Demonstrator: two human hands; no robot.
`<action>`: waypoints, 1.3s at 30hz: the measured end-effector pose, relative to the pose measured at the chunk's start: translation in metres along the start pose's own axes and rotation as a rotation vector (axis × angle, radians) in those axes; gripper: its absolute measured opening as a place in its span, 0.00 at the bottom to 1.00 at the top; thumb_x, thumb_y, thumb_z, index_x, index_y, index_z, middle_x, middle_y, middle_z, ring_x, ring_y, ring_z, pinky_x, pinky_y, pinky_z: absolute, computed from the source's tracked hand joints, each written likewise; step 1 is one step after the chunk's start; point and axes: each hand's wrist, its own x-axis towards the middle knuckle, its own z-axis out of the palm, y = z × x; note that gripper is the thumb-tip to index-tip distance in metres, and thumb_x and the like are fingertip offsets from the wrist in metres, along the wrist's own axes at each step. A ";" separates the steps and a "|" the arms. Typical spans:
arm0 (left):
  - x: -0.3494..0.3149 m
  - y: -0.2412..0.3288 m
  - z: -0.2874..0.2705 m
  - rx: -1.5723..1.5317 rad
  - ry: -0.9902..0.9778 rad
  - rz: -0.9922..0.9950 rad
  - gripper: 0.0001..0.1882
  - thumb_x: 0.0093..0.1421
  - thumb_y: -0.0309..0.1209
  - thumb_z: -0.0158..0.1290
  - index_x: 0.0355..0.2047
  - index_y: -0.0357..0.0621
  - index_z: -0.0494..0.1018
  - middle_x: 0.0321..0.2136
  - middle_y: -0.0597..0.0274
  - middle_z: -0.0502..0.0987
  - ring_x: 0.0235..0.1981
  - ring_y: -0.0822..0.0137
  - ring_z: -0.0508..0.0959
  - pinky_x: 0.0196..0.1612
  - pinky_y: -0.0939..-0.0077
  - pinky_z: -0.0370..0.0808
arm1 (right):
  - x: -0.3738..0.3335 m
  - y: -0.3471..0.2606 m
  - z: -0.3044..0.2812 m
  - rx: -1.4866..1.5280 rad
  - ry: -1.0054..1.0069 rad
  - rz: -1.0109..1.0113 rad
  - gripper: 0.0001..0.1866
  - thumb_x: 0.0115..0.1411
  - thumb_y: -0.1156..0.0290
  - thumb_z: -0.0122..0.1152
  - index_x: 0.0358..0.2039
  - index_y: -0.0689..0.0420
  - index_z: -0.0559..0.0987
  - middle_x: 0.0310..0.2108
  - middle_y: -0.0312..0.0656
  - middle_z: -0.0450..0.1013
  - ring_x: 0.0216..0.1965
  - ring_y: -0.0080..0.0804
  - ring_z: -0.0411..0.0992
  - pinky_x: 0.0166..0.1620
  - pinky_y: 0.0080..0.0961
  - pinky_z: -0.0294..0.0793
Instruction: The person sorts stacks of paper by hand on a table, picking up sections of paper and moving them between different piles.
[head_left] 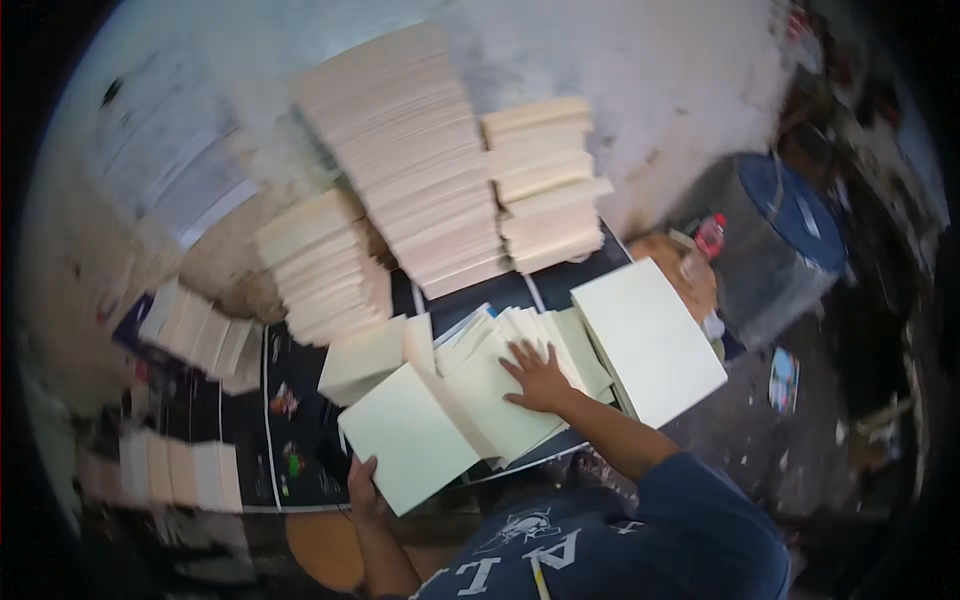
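My left hand (pixel 364 490) grips the lower left edge of a cream paper stack (pixel 410 440), thumb at its side and the other fingers mostly hidden. Spread flat, my right hand (pixel 538 380) presses on loose, fanned cream sheets (pixel 485 395) at the middle of the table's front. A bit of blue shows among the sheets' far ends. Right of that hand lies a thick, squared block of pale paper (pixel 655 345). Behind my left hand's stack sits another small paper block (pixel 365 360).
Along the wall on the dark table (pixel 310 440) rise a tall paper stack (pixel 410 160), a shorter right stack (pixel 545 190) and a leaning left stack (pixel 325 265). More paper piles (pixel 180 475) stand far left. A lidded bin (pixel 780 240) and red-capped bottle (pixel 711 235) are at right.
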 end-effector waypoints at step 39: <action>0.004 -0.038 -0.046 -0.058 -0.059 0.061 0.26 0.65 0.27 0.50 0.62 0.35 0.58 0.52 0.51 0.72 0.52 0.60 0.75 0.54 0.63 0.73 | 0.004 -0.117 -0.066 0.501 -0.149 0.199 0.33 0.61 0.39 0.51 0.43 0.60 0.81 0.48 0.58 0.73 0.50 0.55 0.71 0.54 0.43 0.70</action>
